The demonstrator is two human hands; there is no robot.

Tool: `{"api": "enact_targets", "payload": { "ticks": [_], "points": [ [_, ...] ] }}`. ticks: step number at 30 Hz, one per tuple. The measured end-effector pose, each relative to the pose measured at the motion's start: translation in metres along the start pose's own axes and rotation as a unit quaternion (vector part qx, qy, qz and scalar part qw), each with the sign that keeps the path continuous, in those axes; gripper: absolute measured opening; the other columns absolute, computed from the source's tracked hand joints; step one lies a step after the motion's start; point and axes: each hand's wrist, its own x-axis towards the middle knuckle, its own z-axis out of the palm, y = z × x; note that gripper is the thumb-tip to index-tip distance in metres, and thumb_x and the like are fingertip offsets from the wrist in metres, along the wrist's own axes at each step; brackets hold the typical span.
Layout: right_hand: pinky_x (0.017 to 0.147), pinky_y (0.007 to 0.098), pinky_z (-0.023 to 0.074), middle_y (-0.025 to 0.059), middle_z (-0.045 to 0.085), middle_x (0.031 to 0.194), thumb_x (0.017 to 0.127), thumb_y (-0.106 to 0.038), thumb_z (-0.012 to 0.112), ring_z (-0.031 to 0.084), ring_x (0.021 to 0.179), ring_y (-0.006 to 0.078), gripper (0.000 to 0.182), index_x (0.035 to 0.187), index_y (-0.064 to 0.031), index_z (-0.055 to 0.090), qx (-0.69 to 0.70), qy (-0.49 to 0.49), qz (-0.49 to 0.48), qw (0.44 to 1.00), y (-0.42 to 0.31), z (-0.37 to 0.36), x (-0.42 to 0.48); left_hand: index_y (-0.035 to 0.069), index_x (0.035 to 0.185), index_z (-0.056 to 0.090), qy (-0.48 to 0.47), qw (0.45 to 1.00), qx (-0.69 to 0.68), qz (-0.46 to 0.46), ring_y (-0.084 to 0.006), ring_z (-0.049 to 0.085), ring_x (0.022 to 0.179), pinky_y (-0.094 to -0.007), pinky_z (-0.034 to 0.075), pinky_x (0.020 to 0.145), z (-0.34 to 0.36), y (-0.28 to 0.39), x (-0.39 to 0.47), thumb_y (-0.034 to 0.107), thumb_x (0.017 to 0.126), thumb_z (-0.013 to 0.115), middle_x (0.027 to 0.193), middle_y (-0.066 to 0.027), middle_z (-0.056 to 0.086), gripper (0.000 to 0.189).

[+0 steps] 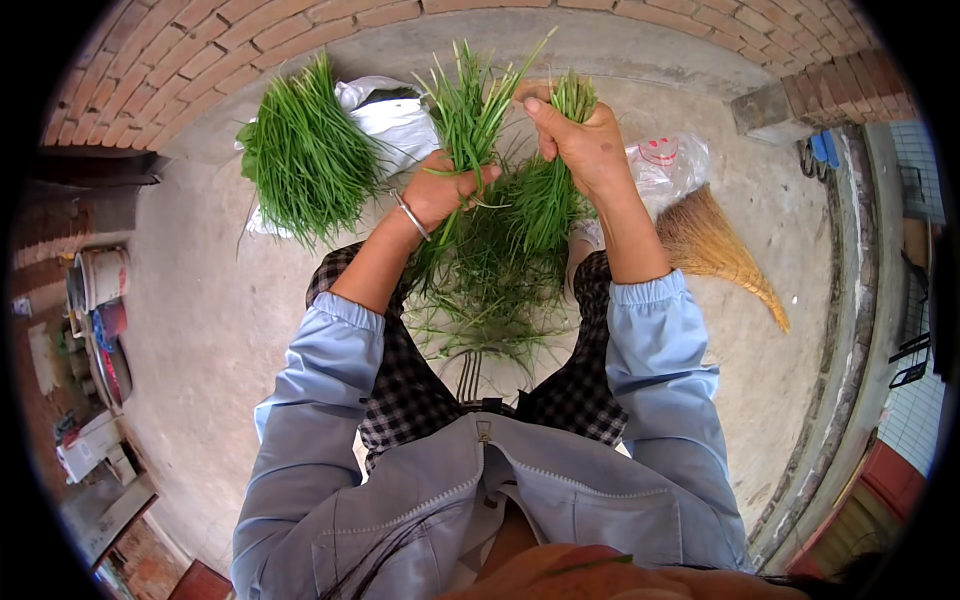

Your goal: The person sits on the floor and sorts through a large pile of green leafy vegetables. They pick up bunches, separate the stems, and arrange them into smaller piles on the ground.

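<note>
My left hand [442, 190], with a silver bangle at the wrist, grips a bunch of green chives [472, 120] whose stem ends fan upward. A second bunch of chives [551, 195] is held in my right hand [581, 142]; its pale cut ends stick up above the fist and its leaves hang down. Between my knees, loose chive leaves [495, 277] lie scattered in a heap on the concrete floor. A large pile of chives [311, 157] rests to the left of my left hand, partly over a white plastic sack [394, 124].
A straw hand broom [716, 247] lies to the right, beside a clear plastic bag [667, 165] with red print. A brick wall [315, 30] runs along the far side. Buckets [103, 277] stand at the far left. Blue-handled scissors [821, 154] are near the right wall.
</note>
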Motion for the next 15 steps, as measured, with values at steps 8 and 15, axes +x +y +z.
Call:
{"api": "enact_targets", "payload": {
  "ticks": [8,15],
  "points": [
    [0.044,0.0246,0.0343,-0.0012,0.05,0.057,0.08,-0.019,0.07,0.044,0.048,0.008,0.022,0.088,0.0,0.064,-0.062,0.013,0.015,0.998,0.008,0.011,0.0,0.005,0.079,0.061,-0.008,0.999,0.022,0.024,-0.0074,0.046,0.058,-0.0243,0.037,0.051,0.007,0.002,-0.001,0.023,0.077,0.072,0.067,0.0019,0.055,0.021],
    [0.047,0.0235,0.0379,-0.0011,0.055,0.06,0.077,-0.019,0.069,0.048,0.052,0.0066,0.021,0.088,-0.0016,0.067,-0.086,0.022,0.002,0.996,0.011,0.005,0.003,0.007,0.084,0.06,-0.001,0.992,0.112,0.055,-0.007,0.045,0.054,-0.0227,0.036,0.049,0.006,0.004,0.001,0.026,0.074,0.075,0.066,0.0034,0.052,0.026]
  ]
}}
